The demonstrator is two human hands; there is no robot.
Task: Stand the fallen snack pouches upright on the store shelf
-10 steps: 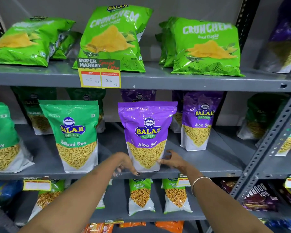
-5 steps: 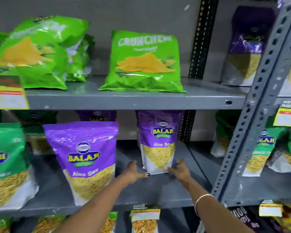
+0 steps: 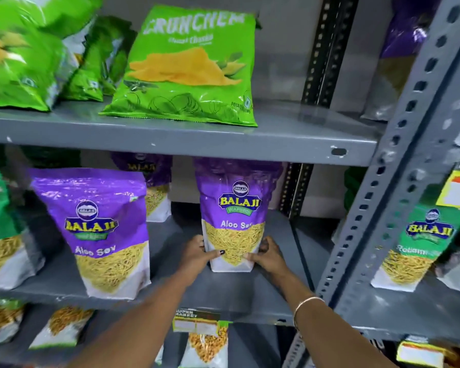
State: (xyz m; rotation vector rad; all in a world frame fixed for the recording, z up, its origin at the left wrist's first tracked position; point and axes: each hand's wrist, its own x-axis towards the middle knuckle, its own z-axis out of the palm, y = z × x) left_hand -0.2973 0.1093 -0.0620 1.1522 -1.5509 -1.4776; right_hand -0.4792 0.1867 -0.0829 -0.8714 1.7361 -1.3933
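You have the purple Aloo Sev pouch (image 3: 235,216) pinched at its base between your 2 hands, the left hand (image 3: 197,254) on its left lower corner and the right hand (image 3: 267,254) on its right lower corner, fingers (image 3: 215,253) wrapped narrow around the white bottom edge. The pouch sits on the middle shelf (image 3: 250,293), towards the right end, and looks close to upright already. To finish this well, press the bottom gusset flat against the shelf so the weight of the sev settles low, square the front face to the shelf edge, then ease your grip off one hand at a time and watch whether the top sags. A soft pouch like this probably tips forward if the base is creased, so spread it before letting go. Just to the left stands another purple pouch (image 3: 101,229), nearer the front edge, and a third purple pouch (image 3: 150,181) stands behind it; both are apart from the one you hold, so you have room to slide sideways. The slotted upright (image 3: 398,166) stands near your right wrist, so keep your elbow in. On the shelf above, the green Crunchem bag (image 3: 189,70) leans back, and the low shelf edge (image 3: 170,144) above the pouch leaves little headroom for lifting.
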